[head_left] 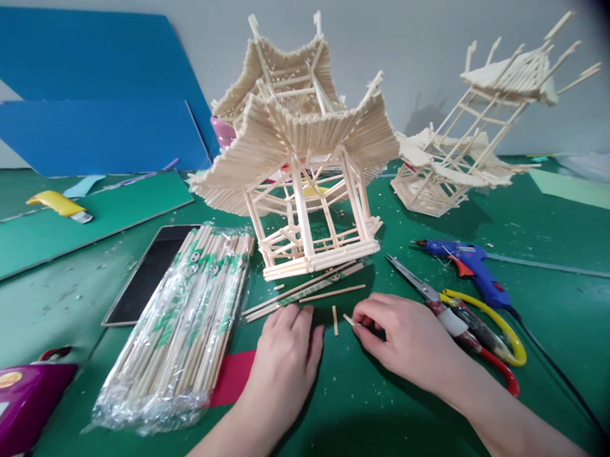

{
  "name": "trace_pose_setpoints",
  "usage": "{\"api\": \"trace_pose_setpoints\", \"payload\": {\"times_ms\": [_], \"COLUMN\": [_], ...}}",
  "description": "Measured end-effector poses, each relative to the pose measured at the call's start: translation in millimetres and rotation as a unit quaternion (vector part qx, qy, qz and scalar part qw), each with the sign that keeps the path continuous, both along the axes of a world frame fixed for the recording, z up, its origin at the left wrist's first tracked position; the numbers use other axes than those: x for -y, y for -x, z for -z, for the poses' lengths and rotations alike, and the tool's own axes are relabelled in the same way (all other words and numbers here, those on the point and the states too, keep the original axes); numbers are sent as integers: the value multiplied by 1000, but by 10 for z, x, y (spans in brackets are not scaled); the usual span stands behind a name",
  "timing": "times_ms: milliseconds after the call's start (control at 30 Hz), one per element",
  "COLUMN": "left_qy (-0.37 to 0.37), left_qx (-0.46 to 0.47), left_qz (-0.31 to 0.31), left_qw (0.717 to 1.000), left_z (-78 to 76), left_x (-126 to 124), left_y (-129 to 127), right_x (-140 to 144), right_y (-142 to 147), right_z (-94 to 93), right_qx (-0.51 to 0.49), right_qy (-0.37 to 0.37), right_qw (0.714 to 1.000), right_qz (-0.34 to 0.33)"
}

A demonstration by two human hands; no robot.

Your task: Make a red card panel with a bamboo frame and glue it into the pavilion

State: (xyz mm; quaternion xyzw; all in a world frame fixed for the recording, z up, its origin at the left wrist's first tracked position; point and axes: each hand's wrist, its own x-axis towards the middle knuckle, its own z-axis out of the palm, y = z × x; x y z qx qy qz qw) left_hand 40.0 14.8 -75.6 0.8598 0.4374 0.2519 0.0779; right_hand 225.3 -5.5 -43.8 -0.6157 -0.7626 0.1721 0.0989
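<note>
Between finger and thumb, my right hand pinches a short cut stick piece just above the green table. A second short stick lies between my hands. My left hand rests on the table with its thumb apart from its bent fingers; nothing shows in it, though the fingertips are partly hidden. Just beyond the fingers lie wrapped chopsticks and a loose stick. Behind them stands a pagoda-like model built of wooden sticks, with two tiers of flared roofs.
On the right are a blue glue gun with a cord, scissors and yellow-handled pliers. A tilted second stick model stands behind. To the left lie bagged chopsticks, a dark tablet-like slab and a yellow cutter.
</note>
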Motion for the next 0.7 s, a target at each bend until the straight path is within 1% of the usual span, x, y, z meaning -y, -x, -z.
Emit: {"api": "trace_pose_setpoints", "payload": {"times_ms": [167,267,467,533,700], "left_qy": [13,22,52,51,34], "left_qx": [-4,-9,-31,-39,-43], "left_qz": [-7,3,31,25,-13], "left_qw": [1000,1000,998,998,998], "left_z": [-29,-59,-110,-116,-128], "left_x": [15,23,34,32,1], "left_y": [17,18,-16,-20,27], "right_x": [3,1,2,2,0], "right_y": [-30,-63,-59,-35,-6], "right_z": [-40,-56,-35,-34,-34], "right_qx": [-20,-29,5,25,91], "right_qy": [36,51,16,3,-10], "right_qw": [999,998,1000,1000,995], "right_qz": [10,25,10,-2,-25]}}
